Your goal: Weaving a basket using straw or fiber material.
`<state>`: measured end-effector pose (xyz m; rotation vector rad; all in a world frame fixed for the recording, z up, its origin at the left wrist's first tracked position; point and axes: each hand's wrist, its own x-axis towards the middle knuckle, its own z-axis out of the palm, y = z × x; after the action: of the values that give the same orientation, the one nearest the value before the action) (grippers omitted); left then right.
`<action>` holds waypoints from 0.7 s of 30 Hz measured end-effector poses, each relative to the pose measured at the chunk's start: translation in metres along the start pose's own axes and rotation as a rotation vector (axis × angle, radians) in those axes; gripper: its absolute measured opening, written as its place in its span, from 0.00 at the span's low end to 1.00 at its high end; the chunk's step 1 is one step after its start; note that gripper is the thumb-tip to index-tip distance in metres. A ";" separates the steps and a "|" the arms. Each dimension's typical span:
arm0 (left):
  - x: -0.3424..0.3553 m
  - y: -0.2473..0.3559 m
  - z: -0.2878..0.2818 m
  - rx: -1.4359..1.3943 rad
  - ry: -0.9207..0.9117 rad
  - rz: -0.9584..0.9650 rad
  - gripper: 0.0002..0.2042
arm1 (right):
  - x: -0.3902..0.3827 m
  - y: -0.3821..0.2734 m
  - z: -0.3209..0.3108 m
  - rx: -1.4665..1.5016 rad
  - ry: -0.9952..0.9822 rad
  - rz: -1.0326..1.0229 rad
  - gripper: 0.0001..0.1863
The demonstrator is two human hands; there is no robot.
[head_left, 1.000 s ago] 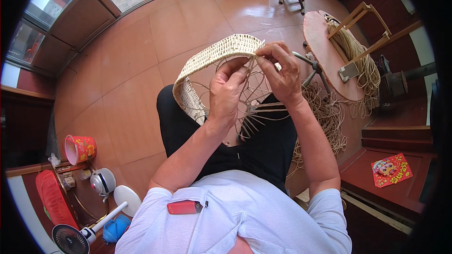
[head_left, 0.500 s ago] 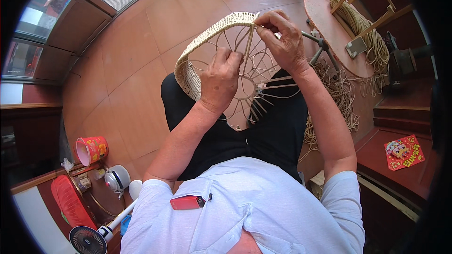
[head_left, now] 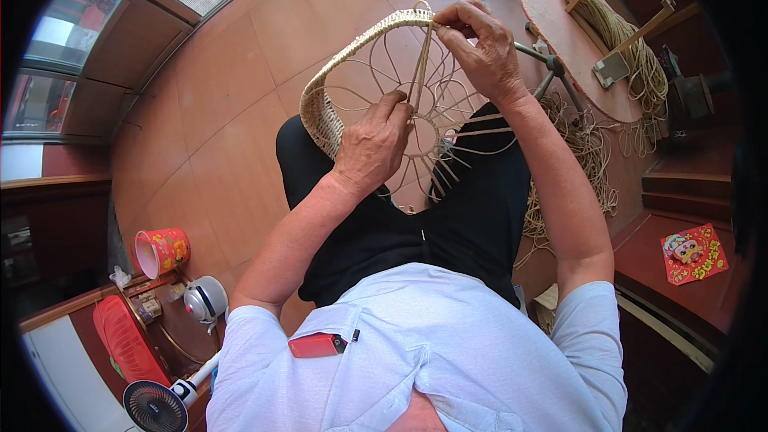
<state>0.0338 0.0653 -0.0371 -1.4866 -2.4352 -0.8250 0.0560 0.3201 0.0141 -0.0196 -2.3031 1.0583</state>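
A half-round woven piece of pale cord sits over my lap. Its thick, tightly woven band (head_left: 349, 50) curves round the left and far side, and thin cords loop inward to a ring near the centre. Two strands of cord (head_left: 422, 64) run from the band's far right end down to my left hand (head_left: 374, 140). That hand is closed, pinching the strands by its fingertips. My right hand (head_left: 484, 52) pinches the far right end of the band between thumb and forefinger, its other fingers curled. What lies exactly under those fingertips is hidden.
A pink rounded board (head_left: 552, 28) on the right carries a big cord bundle (head_left: 640, 72) and a wooden frame (head_left: 624, 0). Loose cord (head_left: 576, 152) lies tangled below. At lower left are a flowered bucket (head_left: 162, 252), a kettle-like pot (head_left: 206, 298) and a fan (head_left: 156, 406).
The woven band has tipped and shifted slightly away from me, and a small cord loop now stands up at its far edge. Both hands keep their pinches, the right a little higher.
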 end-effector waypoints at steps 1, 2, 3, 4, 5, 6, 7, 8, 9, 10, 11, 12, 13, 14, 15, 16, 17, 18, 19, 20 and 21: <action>0.002 0.001 -0.001 0.000 -0.001 0.001 0.11 | 0.000 0.001 0.000 0.007 0.002 -0.003 0.08; 0.004 0.001 -0.001 -0.005 0.026 0.003 0.11 | 0.001 0.001 0.000 0.009 0.002 -0.005 0.08; 0.006 0.002 -0.001 -0.011 0.052 0.005 0.11 | 0.001 0.001 -0.001 -0.001 -0.005 -0.004 0.08; 0.007 0.002 0.002 -0.009 0.053 0.004 0.11 | 0.002 0.001 -0.001 -0.012 -0.011 -0.002 0.08; 0.008 0.002 0.007 0.032 0.060 -0.022 0.09 | 0.002 0.002 0.000 -0.013 -0.010 -0.003 0.08; 0.009 0.001 0.012 0.072 0.067 -0.048 0.09 | 0.003 0.004 0.002 -0.004 -0.009 0.002 0.08; 0.010 0.000 0.015 0.072 0.069 -0.047 0.09 | 0.004 0.006 0.003 0.005 -0.008 0.008 0.09; 0.011 -0.001 0.018 0.124 0.106 -0.029 0.08 | 0.004 0.007 0.005 0.003 -0.006 0.008 0.09; 0.012 -0.003 0.021 0.176 0.143 -0.011 0.07 | 0.005 0.008 0.008 0.018 0.031 0.005 0.08; 0.012 -0.005 0.023 0.174 0.143 -0.008 0.07 | 0.006 0.009 0.009 0.034 0.069 0.002 0.08; 0.012 -0.008 0.024 0.172 0.163 0.019 0.07 | 0.007 0.010 0.009 0.032 0.071 0.003 0.08; 0.011 -0.011 0.025 0.171 0.183 0.046 0.07 | 0.008 0.011 0.009 0.019 0.063 0.018 0.08; 0.011 -0.015 0.026 0.170 0.183 0.048 0.07 | 0.009 0.012 0.008 0.006 0.056 0.034 0.08; 0.012 -0.018 0.027 0.153 0.212 0.087 0.06 | 0.010 0.014 0.008 0.005 0.059 0.034 0.08; 0.012 -0.020 0.028 0.136 0.241 0.125 0.06 | 0.011 0.016 0.007 -0.016 0.040 0.036 0.09; 0.011 -0.022 0.029 0.136 0.240 0.129 0.06 | 0.012 0.018 0.007 -0.037 0.020 0.039 0.09; 0.010 -0.023 0.028 0.126 0.267 0.148 0.07 | 0.013 0.019 0.007 -0.037 0.023 0.040 0.09; 0.010 -0.023 0.028 0.116 0.293 0.166 0.08 | 0.013 0.020 0.008 -0.047 0.024 0.038 0.09; 0.008 -0.023 0.028 0.116 0.291 0.168 0.08 | 0.013 0.021 0.008 -0.058 0.025 0.037 0.09; 0.007 -0.022 0.026 0.142 0.304 0.172 0.09 | 0.013 0.020 0.008 -0.060 0.028 0.038 0.09; 0.006 -0.020 0.025 0.168 0.316 0.175 0.10 | 0.012 0.019 0.008 -0.038 0.045 0.037 0.08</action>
<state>0.0177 0.0763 -0.0630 -1.3670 -2.0586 -0.7350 0.0374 0.3304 0.0035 -0.1006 -2.2897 1.0225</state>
